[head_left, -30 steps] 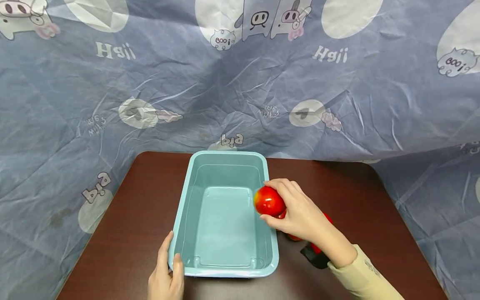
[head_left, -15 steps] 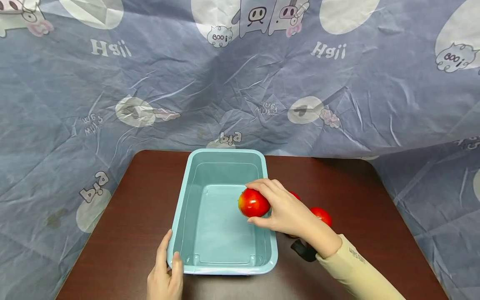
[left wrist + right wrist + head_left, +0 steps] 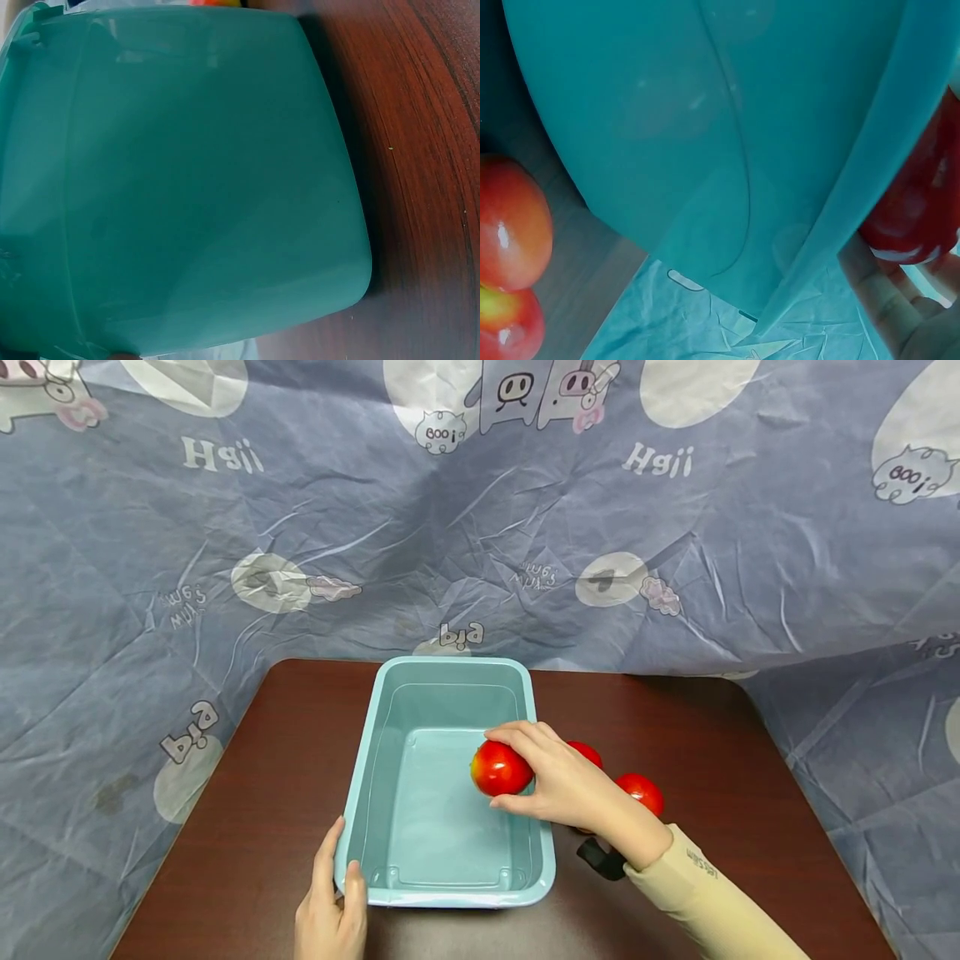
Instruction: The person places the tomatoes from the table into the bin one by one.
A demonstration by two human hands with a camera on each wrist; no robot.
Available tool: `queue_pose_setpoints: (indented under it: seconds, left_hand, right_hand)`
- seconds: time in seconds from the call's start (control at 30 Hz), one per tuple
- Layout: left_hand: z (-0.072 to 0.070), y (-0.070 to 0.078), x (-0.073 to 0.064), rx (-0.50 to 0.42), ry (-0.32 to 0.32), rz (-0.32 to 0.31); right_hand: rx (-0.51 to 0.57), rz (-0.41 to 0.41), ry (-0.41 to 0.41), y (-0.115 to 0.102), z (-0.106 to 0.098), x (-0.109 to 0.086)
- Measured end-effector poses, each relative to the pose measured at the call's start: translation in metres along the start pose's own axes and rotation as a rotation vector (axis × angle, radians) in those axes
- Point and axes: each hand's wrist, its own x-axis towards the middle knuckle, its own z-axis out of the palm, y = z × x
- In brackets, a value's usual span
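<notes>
A red apple [image 3: 501,768] with a yellow-green end is held between the thumb and fingers of my right hand [image 3: 555,777], over the inside of a light blue plastic bin [image 3: 546,860]. In the right wrist view the held apple [image 3: 922,195] shows past the bin's rim, fingers beneath it. My left hand [image 3: 330,902] grips the bin's near left corner, thumb at the front rim and fingers along the outer left side. The bin's outer wall [image 3: 195,180] fills most of the left wrist view.
More red apples, one [image 3: 641,792] plain in sight and another [image 3: 587,753] partly behind my right hand, lie on the dark brown table [image 3: 697,735] right of the bin. A grey-blue printed cloth [image 3: 480,527] hangs behind the table. A black strap [image 3: 600,860] sits under my right wrist.
My right hand has carried the apple leftward, from the bin's right rim to over its inside. Apples behind the arm have come into sight. The left hand keeps its place at the corner.
</notes>
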Motion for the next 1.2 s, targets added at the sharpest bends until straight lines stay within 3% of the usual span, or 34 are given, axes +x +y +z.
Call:
queue_pose_setpoints:
  seconds: [0.53, 0.87, 1.03, 1.2]
  left_hand:
    - [0.001, -0.001, -0.001, 0.000, -0.003, -0.002]
    - [0.000, 0.001, 0.000, 0.001, 0.004, -0.007]
    - [-0.001, 0.000, -0.001, 0.008, -0.007, -0.007]
    - [0.000, 0.000, -0.001, 0.009, 0.006, -0.006]
  right_hand:
    - [-0.044, 0.001, -0.027, 0.002, 0.004, -0.004]
    - [-0.027, -0.020, 0.110, 0.018, -0.011, -0.013]
    - [-0.045, 0.044, 0.156, 0.037, -0.018, -0.027]
    - [-0.059, 0.157, 0.097, 0.058, -0.017, -0.043]
